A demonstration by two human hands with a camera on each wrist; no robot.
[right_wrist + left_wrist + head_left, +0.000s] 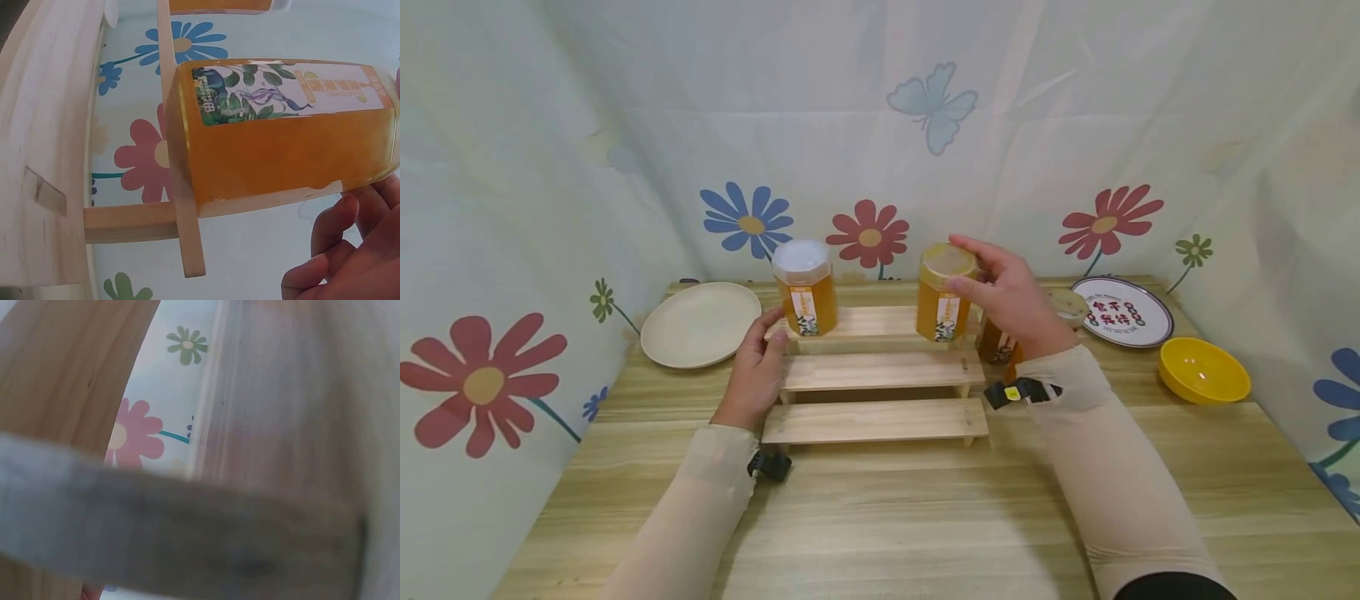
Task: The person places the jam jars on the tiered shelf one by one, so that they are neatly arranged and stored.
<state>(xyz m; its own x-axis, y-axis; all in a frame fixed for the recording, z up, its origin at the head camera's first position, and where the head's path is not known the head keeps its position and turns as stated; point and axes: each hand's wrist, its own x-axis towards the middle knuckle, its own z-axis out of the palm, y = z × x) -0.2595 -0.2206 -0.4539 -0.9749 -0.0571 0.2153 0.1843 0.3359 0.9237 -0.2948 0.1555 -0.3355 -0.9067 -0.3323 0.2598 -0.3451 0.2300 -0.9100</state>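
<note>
A three-step wooden rack (880,371) stands on the table. My left hand (748,379) holds the left end of its upper part, thumb toward me. Close beside those fingers, a honey jar (815,304) with a whitish lid stands upright on the top step. With thumb and fingers, my right hand (1015,304) grips a second honey jar (931,310) near its yellowish lid, upright at the right end of the top step. In the right wrist view, this jar's base is right at the top board (182,156). Rack boards (187,531) fill most of the left wrist view.
Partly hidden behind my right hand is a darker amber jar (996,343), with a pale round lid (1069,307) showing nearby. A cream plate (700,325) lies at the left. At the right are a white plate with red characters (1123,312) and a yellow bowl (1204,371).
</note>
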